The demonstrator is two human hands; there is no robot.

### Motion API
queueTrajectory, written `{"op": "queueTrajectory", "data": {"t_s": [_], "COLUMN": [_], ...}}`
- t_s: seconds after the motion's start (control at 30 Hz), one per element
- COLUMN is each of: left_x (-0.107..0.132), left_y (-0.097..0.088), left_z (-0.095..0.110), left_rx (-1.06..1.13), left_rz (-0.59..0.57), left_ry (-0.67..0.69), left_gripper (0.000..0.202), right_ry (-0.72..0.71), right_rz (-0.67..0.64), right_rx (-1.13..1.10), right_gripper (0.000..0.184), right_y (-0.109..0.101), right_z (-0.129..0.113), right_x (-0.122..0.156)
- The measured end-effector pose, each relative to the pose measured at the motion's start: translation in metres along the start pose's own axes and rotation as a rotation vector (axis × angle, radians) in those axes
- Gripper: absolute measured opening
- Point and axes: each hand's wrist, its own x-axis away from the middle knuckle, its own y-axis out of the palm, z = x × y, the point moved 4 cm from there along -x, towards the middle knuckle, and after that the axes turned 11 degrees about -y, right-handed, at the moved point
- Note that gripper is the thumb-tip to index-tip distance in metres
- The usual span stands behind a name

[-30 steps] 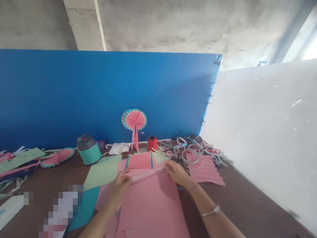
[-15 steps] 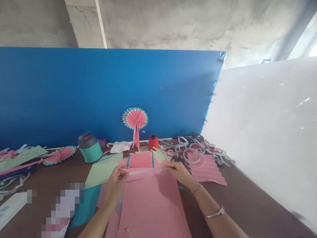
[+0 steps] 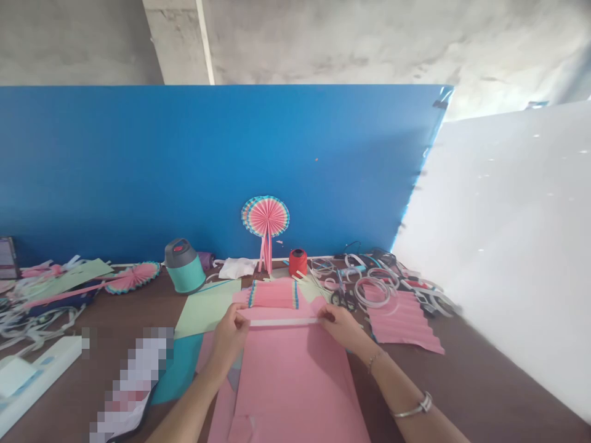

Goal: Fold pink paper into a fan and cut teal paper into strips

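Note:
A narrow white strip [image 3: 284,322], perhaps tape, is stretched level across the top part of a large pink paper sheet [image 3: 300,381]. My left hand [image 3: 228,335] pinches its left end at the sheet's left edge. The right end is pinched in my right hand [image 3: 342,326], whose fingers are closed. Whether the strip touches the paper I cannot tell. Just beyond it lies a pleated pink paper piece [image 3: 273,294] with rainbow-striped side edges. Under the sheet's left side, other pink paper shows.
A round pink paper fan [image 3: 266,216] stands against the blue partition [image 3: 138,166]. Nearby are a red thread spool [image 3: 298,263], a teal-and-grey container [image 3: 184,271], scissors [image 3: 342,300], coiled white strips [image 3: 372,291] and pleated pink paper [image 3: 406,320]. Another fan [image 3: 133,278] lies at left.
The view has turned left, so things appear farther right. The white strip, tilted and faint before, is now straight and level, a little nearer to me. Both hands keep their pinch.

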Motion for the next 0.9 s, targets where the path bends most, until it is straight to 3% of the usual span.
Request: {"op": "queueTrajectory", "data": {"t_s": [0.5,0.7,0.9], "left_x": [0.009,0.009,0.01], "left_y": [-0.002,0.004,0.005], "left_z": [0.006,0.0,0.0], "left_rx": [-0.103,-0.169,-0.228], "left_rz": [0.018,0.01,-0.002], "left_ry": [0.003,0.011,0.02], "left_gripper": [0.031,0.032,0.031], "right_ry": [0.037,0.07,0.044], "right_rz": [0.083,0.091,0.05], "right_rx": [-0.032,0.012,0.075], "right_gripper": [0.016,0.046,0.032], "right_y": [0.001,0.004,0.008], "right_z": [0.003,0.004,0.002], "right_x": [0.001,0.006,0.009]}}
